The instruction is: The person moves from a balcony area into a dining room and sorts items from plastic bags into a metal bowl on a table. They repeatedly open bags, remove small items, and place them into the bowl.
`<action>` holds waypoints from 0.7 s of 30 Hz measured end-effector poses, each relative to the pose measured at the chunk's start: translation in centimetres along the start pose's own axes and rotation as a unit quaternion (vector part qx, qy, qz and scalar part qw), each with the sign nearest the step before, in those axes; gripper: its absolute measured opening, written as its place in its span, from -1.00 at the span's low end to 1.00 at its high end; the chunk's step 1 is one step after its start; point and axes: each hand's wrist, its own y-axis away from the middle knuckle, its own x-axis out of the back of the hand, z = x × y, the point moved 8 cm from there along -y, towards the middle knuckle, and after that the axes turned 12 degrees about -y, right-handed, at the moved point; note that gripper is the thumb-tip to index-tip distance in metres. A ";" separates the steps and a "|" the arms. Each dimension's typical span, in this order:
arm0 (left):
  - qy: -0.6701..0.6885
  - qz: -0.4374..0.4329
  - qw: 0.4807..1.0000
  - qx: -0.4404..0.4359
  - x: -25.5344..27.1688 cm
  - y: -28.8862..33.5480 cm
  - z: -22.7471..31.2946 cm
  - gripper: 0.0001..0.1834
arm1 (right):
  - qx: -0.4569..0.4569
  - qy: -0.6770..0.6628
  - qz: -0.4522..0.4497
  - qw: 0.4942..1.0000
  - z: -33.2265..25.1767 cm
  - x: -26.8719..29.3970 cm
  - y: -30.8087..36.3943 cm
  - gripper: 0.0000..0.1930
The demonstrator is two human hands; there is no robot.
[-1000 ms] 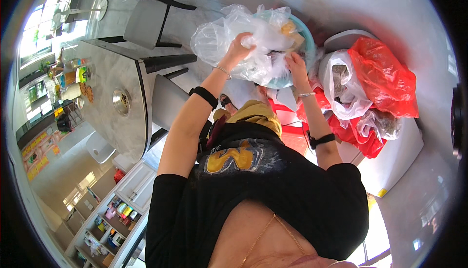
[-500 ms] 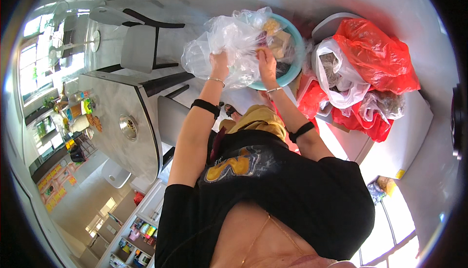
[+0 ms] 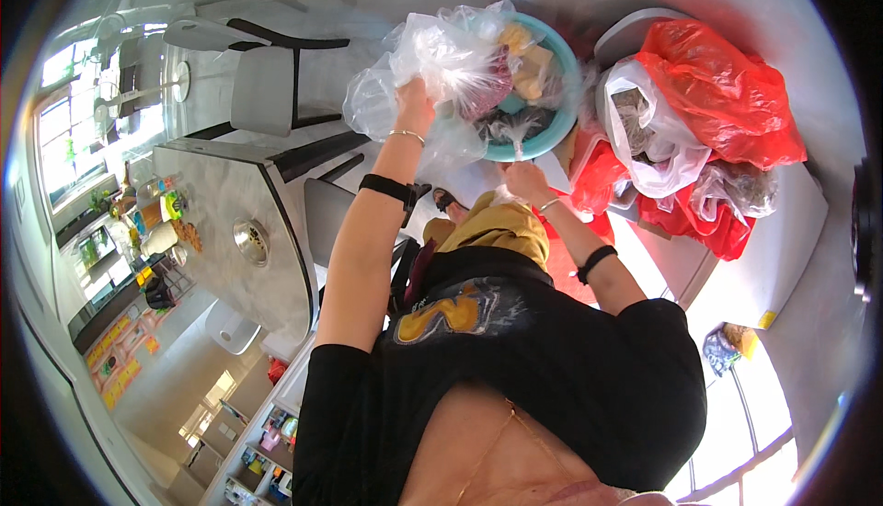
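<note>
A light teal basin (image 3: pixel 557 129) holds several clear plastic bags of food. Among them I make out a bag of yellow pieces (image 3: pixel 531 69), a bag of dark reddish stuff (image 3: pixel 492 83) and a bag with dark contents (image 3: pixel 517 126). My left hand (image 3: pixel 416 103) is closed on a bunch of thin clear plastic bags (image 3: pixel 428 51) at the basin's left side. Below the near rim, my right hand (image 3: pixel 526 181) grips the twisted neck of the dark-filled bag, which lies inside the basin.
Right of the basin, a red plastic bag (image 3: pixel 722 92) and a white bag with brownish contents (image 3: pixel 635 124) are piled on a white surface. To the left stand a grey table (image 3: pixel 221 184) with a metal bowl (image 3: pixel 250 241) and a grey chair (image 3: pixel 260 90).
My right hand has come out of the basin toward me, drawing a bag's neck over the rim. The clear bags in my left hand have shifted up and left, uncovering more of the basin.
</note>
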 end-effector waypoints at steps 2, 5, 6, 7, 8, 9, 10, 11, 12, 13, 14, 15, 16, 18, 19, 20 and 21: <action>0.000 -0.001 1.000 0.004 -0.1 0.1 0.3 -0.70 | 0.002 -0.094 0.049 0.994 1.5 3.1 0.5 -0.74; 0.018 -0.004 1.000 0.002 -0.1 -0.3 0.2 -0.65 | 0.001 -0.162 0.120 0.979 3.4 8.1 1.6 -0.73; 0.017 -0.003 1.000 0.005 0.0 -0.5 0.1 -0.65 | 0.001 -0.163 0.144 0.976 3.8 9.6 2.0 -0.72; 0.016 -0.001 1.000 0.006 0.1 -0.6 0.1 -0.65 | -0.019 -0.174 0.154 0.972 4.5 10.8 2.4 -0.70; 0.019 0.005 1.000 0.007 0.3 -0.6 0.0 -0.65 | -0.041 -0.174 0.160 0.971 5.0 11.7 2.7 -0.69; 0.021 0.010 1.000 0.008 0.4 -0.6 0.0 -0.64 | -0.081 -0.172 0.162 0.968 5.6 12.2 2.8 -0.67; 0.023 0.016 1.000 0.009 0.5 -0.5 0.0 -0.64 | -0.076 -0.195 0.173 0.962 5.5 12.6 3.0 -0.65; 0.021 0.008 1.000 0.005 0.4 -0.4 0.0 -0.64 | -0.076 -0.196 0.141 0.968 5.1 12.1 2.6 -0.64; 0.019 -0.001 1.000 0.001 0.2 -0.2 0.1 -0.63 | -0.087 -0.196 0.110 0.971 4.9 11.3 2.3 -0.64; 0.017 -0.010 1.000 -0.002 0.0 -0.1 0.1 -0.63 | -0.084 -0.204 0.087 0.971 4.5 10.5 1.7 -0.63; 0.003 -0.010 1.000 -0.003 -0.1 0.1 0.1 -0.63 | -0.105 -0.219 0.076 0.967 4.4 9.5 1.2 -0.64; -0.011 -0.011 1.000 -0.005 -0.3 0.3 0.0 -0.62 | -0.115 -0.230 0.086 0.963 4.5 9.0 0.6 -0.66; -0.024 -0.022 0.999 -0.011 -0.5 0.4 0.0 -0.62 | -0.106 -0.249 0.105 0.957 4.4 8.6 -0.2 -0.67; -0.033 -0.052 0.998 -0.031 -1.0 0.9 -0.1 -0.61 | -0.091 -0.210 0.165 0.959 4.9 8.9 -2.3 -0.64; -0.038 -0.070 0.996 -0.043 -1.2 1.2 -0.2 -0.61 | -0.085 -0.161 0.193 0.964 5.6 9.5 -3.3 -0.64; -0.036 -0.069 0.996 -0.045 -1.1 1.4 -0.4 -0.61 | -0.112 -0.108 0.205 0.966 6.8 9.9 -4.3 -0.63; -0.034 -0.069 0.996 -0.048 -1.0 1.7 -0.5 -0.61 | -0.129 -0.053 0.225 0.964 7.9 10.5 -5.5 -0.62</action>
